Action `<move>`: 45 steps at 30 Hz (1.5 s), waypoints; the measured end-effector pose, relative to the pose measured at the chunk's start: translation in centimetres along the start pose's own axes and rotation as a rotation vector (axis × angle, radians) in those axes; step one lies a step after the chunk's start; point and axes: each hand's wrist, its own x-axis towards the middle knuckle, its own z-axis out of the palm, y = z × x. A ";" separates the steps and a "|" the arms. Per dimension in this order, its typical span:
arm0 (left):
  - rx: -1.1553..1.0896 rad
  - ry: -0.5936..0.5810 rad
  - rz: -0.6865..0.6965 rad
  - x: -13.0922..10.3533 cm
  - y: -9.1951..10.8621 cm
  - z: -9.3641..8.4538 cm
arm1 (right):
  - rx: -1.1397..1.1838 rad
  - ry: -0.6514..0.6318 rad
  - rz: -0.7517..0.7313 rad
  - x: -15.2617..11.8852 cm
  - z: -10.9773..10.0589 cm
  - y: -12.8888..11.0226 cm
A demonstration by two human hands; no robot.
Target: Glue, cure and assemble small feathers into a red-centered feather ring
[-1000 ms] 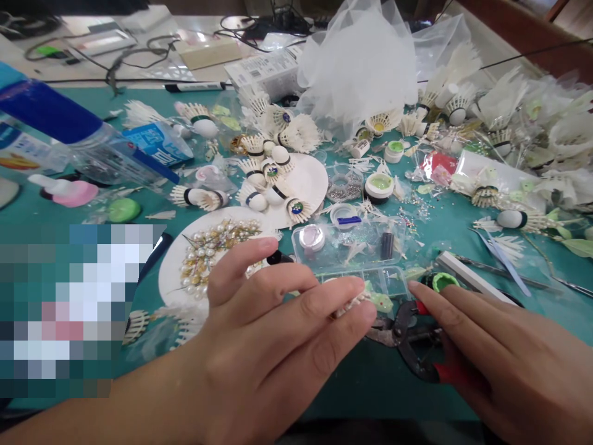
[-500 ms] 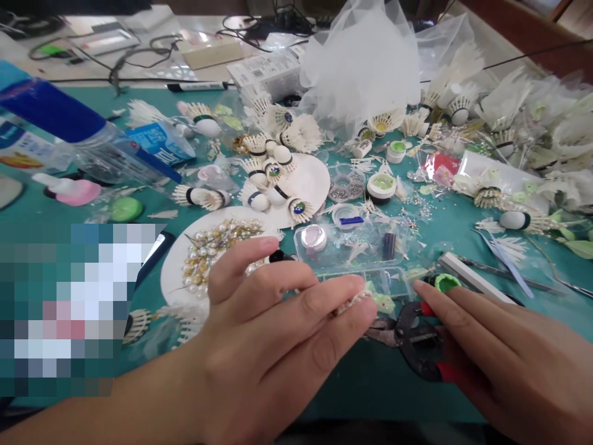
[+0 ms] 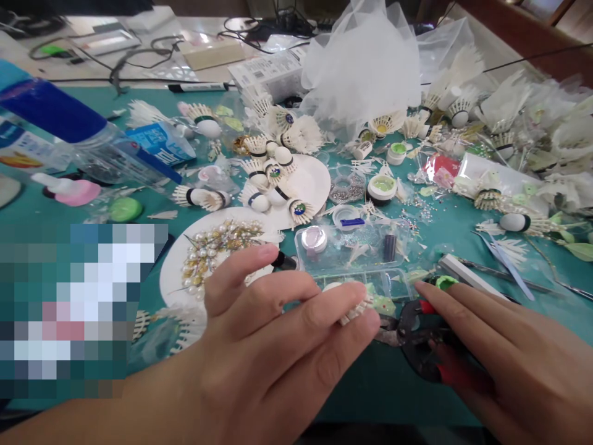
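Between the thumb and forefinger of my left hand (image 3: 273, 346) is a small white shuttlecock (image 3: 356, 311), its feathers cut short; much of it is hidden behind my fingers. The other fingers of that hand are curled and lifted. My right hand (image 3: 523, 352) is closed around the red handles of black-headed pliers (image 3: 414, 340), whose jaws point left toward the shuttlecock, close to my left thumb. Whether the jaws touch it cannot be made out. Just beyond lies a clear compartment box (image 3: 319, 262) with small trinkets and pale green pieces.
A white plate (image 3: 169, 272) bears pearl and gold bead sprays. Behind it, several trimmed shuttlecocks sit on another white plate (image 3: 319, 179). Tweezers (image 3: 507, 266) lie at right, near a white bar (image 3: 472, 278). A blue-capped bottle (image 3: 55, 111) leans in at left. White tulle (image 3: 365, 68) stands behind.
My left thumb and forefinger have parted slightly and the shuttlecock has turned, so more of it shows. The pliers have shifted a little to the right, their handles apparently closer together.
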 end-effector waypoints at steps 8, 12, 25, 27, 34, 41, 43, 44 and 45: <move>0.017 0.048 0.009 0.1 -0.1 0.5 | 0.018 0.006 -0.010 0.1 0.1 0.1; -0.013 0.058 -0.034 0.2 0.0 0.6 | 0.010 0.008 -0.025 0.0 0.3 0.2; -0.042 -0.124 -0.072 0.5 0.1 -0.8 | -0.029 -0.071 -0.056 -1.0 0.5 0.7; -0.038 -0.132 -0.079 0.3 0.2 -0.8 | -0.039 -0.080 -0.057 -1.0 0.4 0.7; -0.050 -0.119 -0.052 0.2 0.2 -1.0 | -0.034 -0.050 -0.065 -0.9 0.5 0.7; -0.039 -0.142 -0.046 0.6 0.1 -1.1 | -0.058 -0.025 -0.093 -0.7 0.5 0.8; -0.042 -0.137 -0.055 0.7 0.1 -1.1 | -0.059 -0.025 -0.095 -0.9 0.5 0.7; -0.043 -0.135 -0.059 0.7 0.2 -1.1 | -0.060 -0.026 -0.096 -0.9 0.6 0.7; -0.037 -0.123 -0.057 0.8 0.2 -1.1 | -0.060 -0.029 -0.093 -1.0 0.6 0.7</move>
